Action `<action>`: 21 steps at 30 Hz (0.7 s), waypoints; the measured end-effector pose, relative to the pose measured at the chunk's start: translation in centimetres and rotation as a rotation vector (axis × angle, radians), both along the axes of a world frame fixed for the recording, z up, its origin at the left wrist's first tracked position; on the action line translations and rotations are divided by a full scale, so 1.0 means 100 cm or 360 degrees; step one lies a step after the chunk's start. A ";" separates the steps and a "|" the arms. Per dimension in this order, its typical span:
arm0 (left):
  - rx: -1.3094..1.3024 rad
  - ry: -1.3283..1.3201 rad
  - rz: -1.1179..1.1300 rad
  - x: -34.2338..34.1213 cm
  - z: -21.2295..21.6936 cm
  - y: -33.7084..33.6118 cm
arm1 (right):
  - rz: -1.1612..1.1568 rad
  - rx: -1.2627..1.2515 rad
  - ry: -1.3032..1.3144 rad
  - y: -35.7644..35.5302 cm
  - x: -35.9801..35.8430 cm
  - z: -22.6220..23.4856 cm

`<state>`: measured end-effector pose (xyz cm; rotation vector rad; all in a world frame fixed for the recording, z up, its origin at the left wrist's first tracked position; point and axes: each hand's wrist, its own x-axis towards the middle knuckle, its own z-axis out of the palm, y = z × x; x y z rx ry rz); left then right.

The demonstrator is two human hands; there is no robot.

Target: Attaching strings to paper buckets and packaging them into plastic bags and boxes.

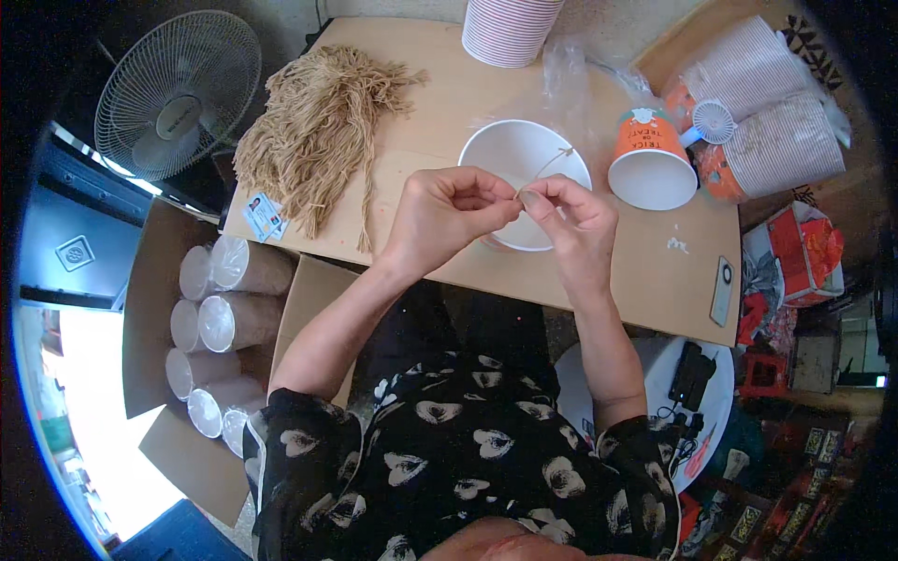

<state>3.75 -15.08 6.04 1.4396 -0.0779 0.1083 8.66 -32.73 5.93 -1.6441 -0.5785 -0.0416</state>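
Observation:
A thin tan cord (550,164) rises in a short arc between my hands and the far right rim of a white paper bucket (500,145). My left hand (449,213) is closed, its thumb and forefinger pinching the cord. Fingertip to fingertip with it, my right hand (577,224) pinches the cord too. Both hands are over the near side of the bucket, which stands with its mouth up and is partly hidden by them. A thick bundle of loose tan cords (313,131) lies on the left of the table.
An orange paper bucket (645,136) lies tipped toward me on the right, beside a small handheld fan (713,122). Bucket stacks (510,33) stand behind. A phone (722,292) lies at the right edge. Left of the table, a carton (150,309) holds several wrapped stacks.

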 end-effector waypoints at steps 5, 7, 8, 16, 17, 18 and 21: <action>-0.0094 0.0004 0.0015 0.003 -0.002 0.000 | 0.0015 0.0127 0.0111 0.000 -0.002 -0.001; -0.0087 0.0023 0.0010 0.002 0.000 -0.001 | 0.0014 0.0107 0.0126 -0.001 -0.003 0.001; -0.0045 0.0015 0.0025 0.002 0.001 -0.002 | 0.0013 0.0086 0.0142 -0.001 -0.003 0.001; -0.0002 -0.0041 0.0048 0.001 -0.003 -0.004 | 0.0029 0.0118 0.0173 -0.002 -0.004 -0.001; -0.0036 -0.0043 0.0044 0.001 -0.004 -0.003 | 0.0030 0.0125 0.0171 -0.002 -0.004 -0.002; -0.0069 -0.0045 0.0040 0.000 -0.005 -0.002 | 0.0032 0.0125 0.0171 -0.002 -0.004 -0.001; -0.0138 -0.0032 -0.0038 0.002 -0.008 0.001 | 0.0071 0.0052 0.0176 -0.004 -0.005 0.007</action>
